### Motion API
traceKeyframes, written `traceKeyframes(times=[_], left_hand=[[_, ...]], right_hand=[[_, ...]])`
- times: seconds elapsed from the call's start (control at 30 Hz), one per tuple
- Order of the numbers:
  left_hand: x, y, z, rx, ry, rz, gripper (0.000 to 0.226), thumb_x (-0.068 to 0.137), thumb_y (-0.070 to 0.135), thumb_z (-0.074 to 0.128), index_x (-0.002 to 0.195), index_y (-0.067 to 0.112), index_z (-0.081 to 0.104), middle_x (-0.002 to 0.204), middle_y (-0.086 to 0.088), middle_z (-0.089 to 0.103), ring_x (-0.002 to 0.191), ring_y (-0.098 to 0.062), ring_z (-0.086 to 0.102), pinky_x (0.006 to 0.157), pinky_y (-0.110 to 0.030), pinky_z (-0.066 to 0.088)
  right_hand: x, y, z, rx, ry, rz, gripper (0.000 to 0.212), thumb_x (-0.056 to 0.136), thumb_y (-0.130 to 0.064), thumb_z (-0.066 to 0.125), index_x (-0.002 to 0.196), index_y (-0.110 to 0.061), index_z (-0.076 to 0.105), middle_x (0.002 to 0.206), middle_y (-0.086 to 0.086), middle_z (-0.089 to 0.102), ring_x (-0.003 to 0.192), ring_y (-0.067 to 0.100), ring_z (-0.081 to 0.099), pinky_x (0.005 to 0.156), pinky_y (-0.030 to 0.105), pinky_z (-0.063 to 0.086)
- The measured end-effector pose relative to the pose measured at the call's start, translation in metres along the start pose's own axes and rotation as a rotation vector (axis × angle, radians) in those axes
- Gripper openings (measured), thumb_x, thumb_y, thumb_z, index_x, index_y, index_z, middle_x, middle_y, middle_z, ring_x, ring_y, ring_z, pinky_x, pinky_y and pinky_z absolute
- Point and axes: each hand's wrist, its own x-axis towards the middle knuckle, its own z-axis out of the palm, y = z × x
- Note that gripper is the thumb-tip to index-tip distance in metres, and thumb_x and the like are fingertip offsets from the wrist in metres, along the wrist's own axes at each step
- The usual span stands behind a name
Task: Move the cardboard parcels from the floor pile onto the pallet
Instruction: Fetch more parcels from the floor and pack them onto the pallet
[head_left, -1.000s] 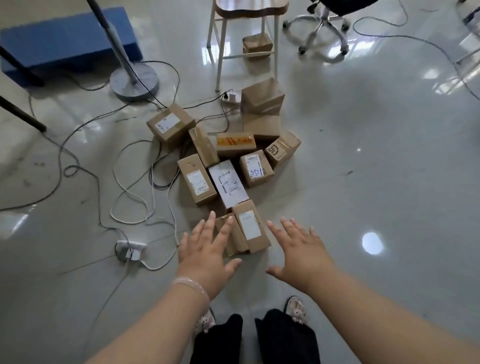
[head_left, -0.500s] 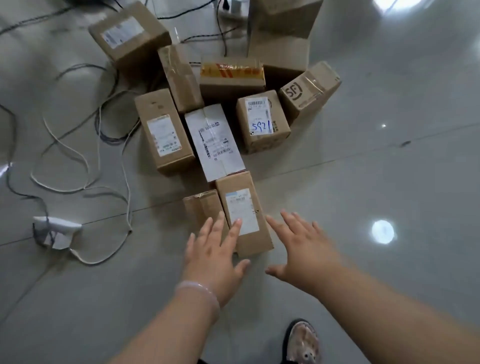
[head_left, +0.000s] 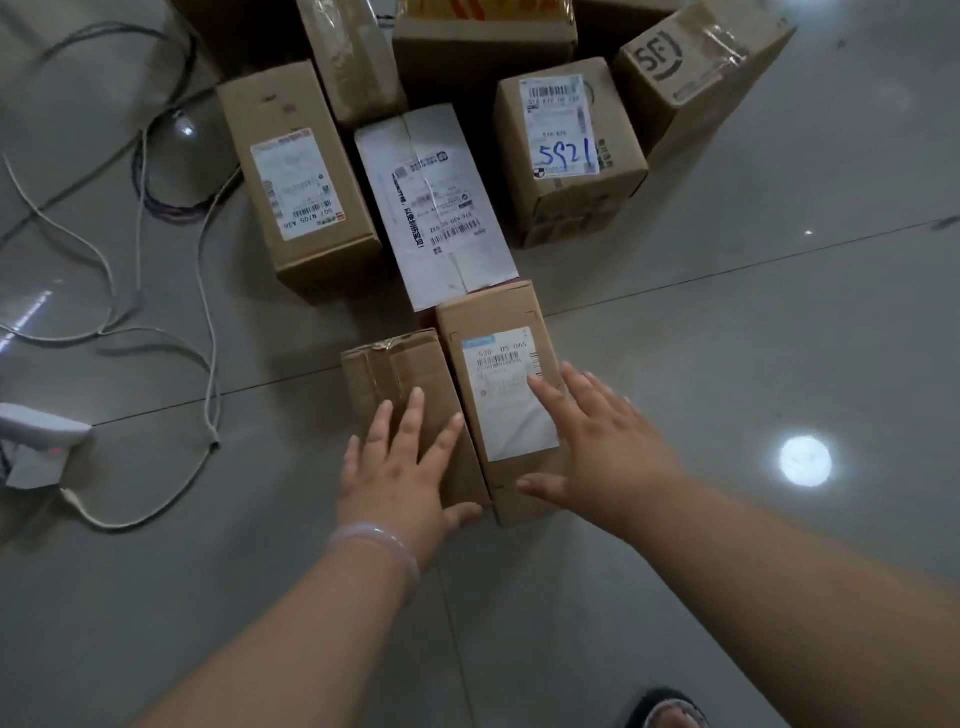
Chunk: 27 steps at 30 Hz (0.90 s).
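Two parcels lay side by side, touching, directly under the hands. The left hand (head_left: 400, 467), fingers straight and spread, gripping nothing, was over the low plain brown cardboard parcel (head_left: 395, 369) with a taped seam, thumb by its near end. The right hand (head_left: 608, 441), likewise spread and empty, was over the taller brown cardboard parcel (head_left: 493, 312), fingertips across its white label, which seemed to read "530-05-065". Contact or hover: could not tell. Both long axes ran away from the wrists, in line with the fingers, and each hand was nearer its own parcel. Beyond the fingertips lay a white-wrapped parcel (head_left: 436, 208), a brown box inked "5921" in blue (head_left: 566, 156), a brown box stamped "SF" (head_left: 696, 67) and a brown box labelled "507 N705 A36" (head_left: 296, 176). The pallet was not in view.
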Motion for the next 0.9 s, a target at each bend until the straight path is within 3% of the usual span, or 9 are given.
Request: traceKeyframes(times=[0.13, 0.37, 0.53, 0.73, 0.9], left_hand=[[-0.003, -0.018, 0.002, 0.089, 0.034, 0.02, 0.091, 0.089, 0.072, 0.041, 0.144, 0.05, -0.027, 0.142, 0.007, -0.049, 0.147, -0.025, -0.025, 0.118, -0.052, -0.009], [0.005, -0.004, -0.009, 0.059, 0.073, 0.033, 0.09, 0.087, 0.071, 0.046, 0.151, 0.047, -0.014, 0.159, 0.003, -0.031, 0.149, -0.022, -0.019, 0.118, -0.049, -0.011], [0.02, 0.03, -0.01, -0.007, 0.134, 0.104, 0.092, 0.089, 0.07, 0.044, 0.151, 0.043, -0.019, 0.16, 0.003, -0.03, 0.148, -0.021, -0.023, 0.115, -0.045, -0.019], [0.029, 0.05, -0.001, 0.129, 0.045, 0.03, 0.097, 0.087, 0.074, 0.04, 0.149, 0.036, -0.025, 0.159, -0.014, -0.028, 0.144, -0.031, -0.033, 0.112, -0.053, -0.023], [0.024, 0.069, 0.005, 0.114, 0.031, 0.107, 0.1, 0.087, 0.071, 0.046, 0.148, 0.039, -0.027, 0.157, -0.015, -0.032, 0.144, -0.031, -0.033, 0.107, -0.052, -0.029]], right_hand=[[0.005, 0.005, 0.006, 0.007, -0.001, 0.027, 0.103, 0.081, -0.076, 0.055, 0.152, -0.047, -0.013, 0.165, -0.009, -0.015, 0.152, 0.015, -0.01, 0.122, 0.04, 0.001], [0.015, 0.011, 0.004, 0.048, 0.024, 0.066, 0.104, 0.079, -0.075, 0.058, 0.152, -0.048, -0.012, 0.165, -0.009, -0.014, 0.152, 0.014, -0.006, 0.121, 0.04, 0.01], [0.023, 0.016, 0.005, 0.069, 0.028, 0.059, 0.102, 0.082, -0.071, 0.059, 0.153, -0.047, -0.01, 0.165, -0.007, -0.014, 0.152, 0.014, -0.007, 0.122, 0.038, 0.009], [0.024, 0.023, 0.014, 0.084, -0.028, 0.033, 0.1, 0.083, -0.07, 0.058, 0.151, -0.05, -0.012, 0.166, -0.006, -0.01, 0.152, 0.015, -0.006, 0.122, 0.038, 0.007], [0.01, 0.036, 0.025, 0.124, -0.034, 0.07, 0.099, 0.082, -0.071, 0.057, 0.151, -0.053, -0.011, 0.167, -0.003, 0.004, 0.152, 0.019, 0.012, 0.12, 0.037, 0.015]])
